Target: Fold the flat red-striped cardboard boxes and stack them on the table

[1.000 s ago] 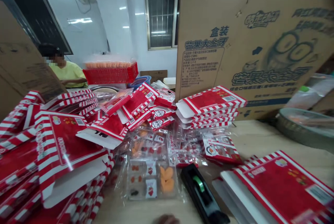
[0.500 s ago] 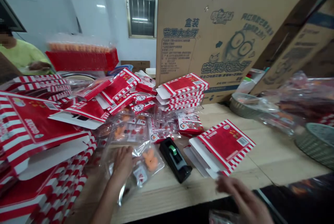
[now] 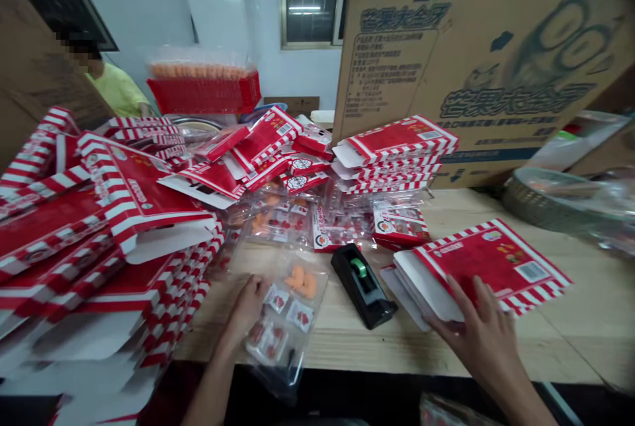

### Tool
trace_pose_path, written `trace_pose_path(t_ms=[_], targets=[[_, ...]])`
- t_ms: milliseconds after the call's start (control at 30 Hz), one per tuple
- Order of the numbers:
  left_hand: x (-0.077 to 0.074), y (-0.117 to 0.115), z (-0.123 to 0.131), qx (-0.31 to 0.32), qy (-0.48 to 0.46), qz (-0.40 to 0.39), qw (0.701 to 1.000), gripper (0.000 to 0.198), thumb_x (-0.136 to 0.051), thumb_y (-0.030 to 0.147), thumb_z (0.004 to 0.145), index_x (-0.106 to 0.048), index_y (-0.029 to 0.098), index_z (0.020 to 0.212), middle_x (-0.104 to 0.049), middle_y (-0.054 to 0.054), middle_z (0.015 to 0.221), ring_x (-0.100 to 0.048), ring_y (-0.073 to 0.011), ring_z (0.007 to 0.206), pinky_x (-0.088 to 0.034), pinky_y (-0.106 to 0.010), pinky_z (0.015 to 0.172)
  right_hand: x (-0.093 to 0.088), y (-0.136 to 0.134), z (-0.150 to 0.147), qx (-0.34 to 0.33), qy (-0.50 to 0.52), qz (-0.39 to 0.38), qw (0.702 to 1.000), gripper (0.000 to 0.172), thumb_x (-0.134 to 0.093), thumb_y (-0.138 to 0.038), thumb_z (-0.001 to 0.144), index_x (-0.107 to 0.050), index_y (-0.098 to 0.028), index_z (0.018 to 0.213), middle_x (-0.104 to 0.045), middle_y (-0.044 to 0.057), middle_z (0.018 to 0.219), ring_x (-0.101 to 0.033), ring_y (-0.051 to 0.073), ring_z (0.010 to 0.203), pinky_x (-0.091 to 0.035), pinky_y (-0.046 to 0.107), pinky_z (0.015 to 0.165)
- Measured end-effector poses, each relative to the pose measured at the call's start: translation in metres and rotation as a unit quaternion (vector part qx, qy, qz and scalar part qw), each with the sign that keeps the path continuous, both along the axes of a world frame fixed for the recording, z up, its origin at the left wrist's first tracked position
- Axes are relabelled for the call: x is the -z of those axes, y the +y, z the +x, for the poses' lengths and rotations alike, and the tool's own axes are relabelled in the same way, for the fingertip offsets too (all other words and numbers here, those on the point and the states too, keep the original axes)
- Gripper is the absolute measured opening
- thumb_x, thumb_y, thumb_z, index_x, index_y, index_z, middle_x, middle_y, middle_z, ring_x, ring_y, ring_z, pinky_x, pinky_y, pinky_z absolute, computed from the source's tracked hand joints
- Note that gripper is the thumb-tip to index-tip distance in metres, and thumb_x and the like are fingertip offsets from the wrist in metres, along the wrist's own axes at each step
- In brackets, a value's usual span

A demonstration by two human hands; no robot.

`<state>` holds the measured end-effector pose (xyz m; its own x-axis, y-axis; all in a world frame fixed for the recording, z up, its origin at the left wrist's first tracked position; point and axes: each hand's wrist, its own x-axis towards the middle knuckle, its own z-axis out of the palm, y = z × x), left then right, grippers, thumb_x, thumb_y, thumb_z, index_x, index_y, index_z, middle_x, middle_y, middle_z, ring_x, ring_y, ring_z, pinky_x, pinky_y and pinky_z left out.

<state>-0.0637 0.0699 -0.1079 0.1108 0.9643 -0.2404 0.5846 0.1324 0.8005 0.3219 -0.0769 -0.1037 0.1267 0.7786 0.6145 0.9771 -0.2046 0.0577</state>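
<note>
My left hand is closed at the left edge of a clear plastic bag, whose lower end hangs over the table's front edge. Inside the bag are orange puffed pieces and small printed packets. My right hand lies across the near left side of a flat red carton with striped edges, fingers on its top face and thumb by the open white flaps. Between the hands stands a black tape dispenser with a green roll.
Piles of striped cartons fill the left. Behind the dispenser lie filled bags and a carton stack. A big cardboard box stands at the back, a round basket to the right. A person in yellow is at back left.
My right hand has moved forward from the table's front edge onto the red carton. The bag at my left hand has swung nearer to me, over the edge. The view has turned left.
</note>
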Motion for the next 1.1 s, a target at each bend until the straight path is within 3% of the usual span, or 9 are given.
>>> trace_pose_path(t_ms=[167,400,500,600,733,900,1000,1100], targets=[[0.002,-0.008,-0.008,-0.028,-0.106,-0.010,0.994,0.033,-0.055,0.041,0.082,-0.061,0.013,0.099,-0.068,-0.009,0.102,-0.062,-0.0218,0.099,-0.047,-0.034,0.088,-0.005,-0.005,0.000,-0.024,-0.054,0.016,0.998,0.054,-0.032,-0.047,0.091,-0.038,-0.018,0.135,-0.052,0.023,0.126,-0.053,0.042,0.111,-0.035,0.061,0.093],[0.004,-0.007,-0.009,-0.060,-0.159,-0.036,0.985,0.059,-0.059,0.055,0.066,-0.063,0.010,0.102,-0.067,-0.015,0.112,-0.060,-0.0274,0.108,-0.044,-0.035,0.094,-0.011,-0.006,-0.002,-0.068,-0.084,-0.016,0.994,0.037,-0.038,-0.035,0.092,-0.048,-0.020,0.124,-0.039,0.022,0.138,-0.048,0.040,0.119,-0.034,0.060,0.097],[0.006,-0.008,-0.010,-0.069,-0.164,-0.039,0.983,0.058,-0.060,0.057,0.064,-0.064,0.011,0.100,-0.067,-0.015,0.112,-0.060,-0.0277,0.108,-0.043,-0.035,0.095,-0.017,-0.016,0.001,-0.082,-0.069,0.005,0.994,0.045,-0.046,-0.036,0.090,-0.040,-0.022,0.132,-0.040,0.022,0.137,-0.046,0.039,0.121,-0.037,0.057,0.097],[0.008,-0.009,-0.012,-0.080,-0.164,-0.038,0.983,0.061,-0.060,0.060,0.063,-0.064,0.013,0.101,-0.068,-0.013,0.111,-0.060,-0.0283,0.108,-0.044,-0.036,0.094,-0.022,-0.037,0.004,-0.061,-0.069,0.062,0.994,0.054,-0.055,-0.023,0.086,-0.035,-0.026,0.136,-0.045,0.017,0.132,-0.048,0.036,0.120,-0.039,0.054,0.097],[0.007,-0.007,-0.011,-0.090,-0.160,-0.035,0.982,0.064,-0.062,0.063,0.060,-0.063,0.014,0.101,-0.067,-0.013,0.113,-0.058,-0.0294,0.111,-0.044,-0.037,0.094,-0.017,-0.054,-0.001,-0.058,-0.173,0.052,0.982,0.041,-0.063,-0.020,0.081,-0.054,-0.029,0.119,-0.054,0.013,0.123,-0.058,0.031,0.107,-0.040,0.051,0.095],[-0.001,-0.006,-0.007,-0.087,-0.164,-0.047,0.981,0.054,-0.066,0.058,0.058,-0.066,0.016,0.092,-0.071,-0.010,0.103,-0.060,-0.0294,0.106,-0.046,-0.036,0.090,-0.011,-0.029,-0.011,-0.082,-0.196,0.001,0.977,0.029,-0.059,-0.022,0.083,-0.059,-0.030,0.112,-0.063,0.008,0.118,-0.058,0.024,0.108,-0.030,0.049,0.103],[-0.006,-0.011,-0.008,-0.090,-0.173,-0.068,0.978,0.052,-0.067,0.056,0.059,-0.067,0.015,0.090,-0.072,-0.010,0.098,-0.061,-0.0302,0.103,-0.048,-0.037,0.087,-0.014,-0.010,-0.009,-0.053,-0.176,0.032,0.982,0.034,-0.059,-0.026,0.084,-0.056,-0.020,0.117,-0.063,0.013,0.117,-0.056,0.027,0.111,-0.027,0.052,0.104],[-0.009,-0.018,-0.009,-0.090,-0.191,-0.091,0.973,0.052,-0.066,0.058,0.060,-0.067,0.014,0.087,-0.073,-0.009,0.086,-0.064,-0.0291,0.093,-0.050,-0.036,0.080,-0.018,0.001,-0.003,-0.016,-0.166,0.047,0.985,0.030,-0.058,-0.030,0.085,-0.059,-0.013,0.109,-0.065,0.017,0.113,-0.056,0.031,0.111,-0.024,0.057,0.104]])
